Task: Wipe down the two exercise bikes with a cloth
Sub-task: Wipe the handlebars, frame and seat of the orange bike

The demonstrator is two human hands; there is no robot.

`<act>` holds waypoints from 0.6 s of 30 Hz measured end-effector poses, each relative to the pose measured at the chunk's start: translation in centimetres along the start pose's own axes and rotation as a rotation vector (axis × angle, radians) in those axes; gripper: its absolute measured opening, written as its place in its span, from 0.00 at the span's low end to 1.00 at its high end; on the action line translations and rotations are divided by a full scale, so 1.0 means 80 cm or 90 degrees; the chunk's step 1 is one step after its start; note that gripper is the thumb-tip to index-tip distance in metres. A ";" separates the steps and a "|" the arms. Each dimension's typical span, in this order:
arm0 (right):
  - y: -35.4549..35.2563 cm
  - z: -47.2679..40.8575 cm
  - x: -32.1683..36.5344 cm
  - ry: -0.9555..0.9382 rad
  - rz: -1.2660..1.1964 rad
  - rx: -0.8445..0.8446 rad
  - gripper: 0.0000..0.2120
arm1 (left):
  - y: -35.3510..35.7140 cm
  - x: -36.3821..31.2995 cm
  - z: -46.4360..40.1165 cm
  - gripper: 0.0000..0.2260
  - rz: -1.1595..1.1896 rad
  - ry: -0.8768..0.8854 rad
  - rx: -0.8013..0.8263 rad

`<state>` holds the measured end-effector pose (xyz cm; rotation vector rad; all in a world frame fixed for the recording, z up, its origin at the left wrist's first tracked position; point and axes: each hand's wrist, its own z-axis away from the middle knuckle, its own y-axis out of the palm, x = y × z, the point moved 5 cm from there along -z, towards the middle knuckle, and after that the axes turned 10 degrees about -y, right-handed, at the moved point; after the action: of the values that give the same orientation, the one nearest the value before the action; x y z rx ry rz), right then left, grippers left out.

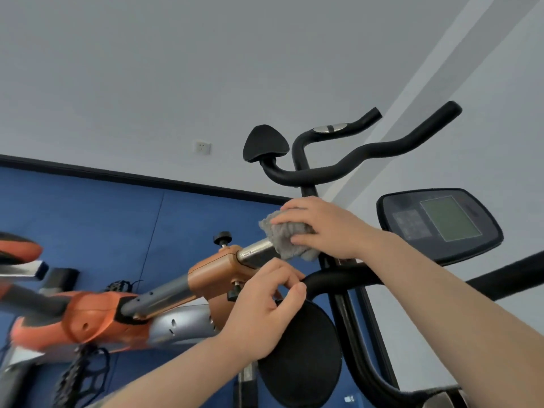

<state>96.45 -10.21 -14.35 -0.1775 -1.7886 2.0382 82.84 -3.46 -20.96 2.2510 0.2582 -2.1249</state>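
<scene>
Grey wall, blue floor behind | step: chrome post (255, 249) of orange bike (88, 322) being wiped | grey cloth (290, 235) clutched in right hand (319, 228), wrapped on post | left hand (262, 307) just below, curled on black handlebar (338, 279) | next: cloth to be slid along post.

Both bare forearms entered from the lower right of the frame. The right hand (321, 228), at centre, had fingers curled in a grip; below it, the left hand (265, 307) pinched thumb against fingertips.
</scene>
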 end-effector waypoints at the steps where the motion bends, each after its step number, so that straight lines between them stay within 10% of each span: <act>1: 0.000 0.000 0.001 -0.001 0.012 -0.012 0.20 | 0.001 0.001 0.000 0.07 0.005 -0.004 -0.007; 18: 0.016 -0.031 0.015 -0.129 0.205 0.135 0.15 | 0.000 0.005 0.002 0.09 0.050 -0.028 -0.037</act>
<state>95.97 -7.54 -15.77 -0.2131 -1.7326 2.5379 82.71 -3.42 -21.36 2.1429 0.2218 -2.0971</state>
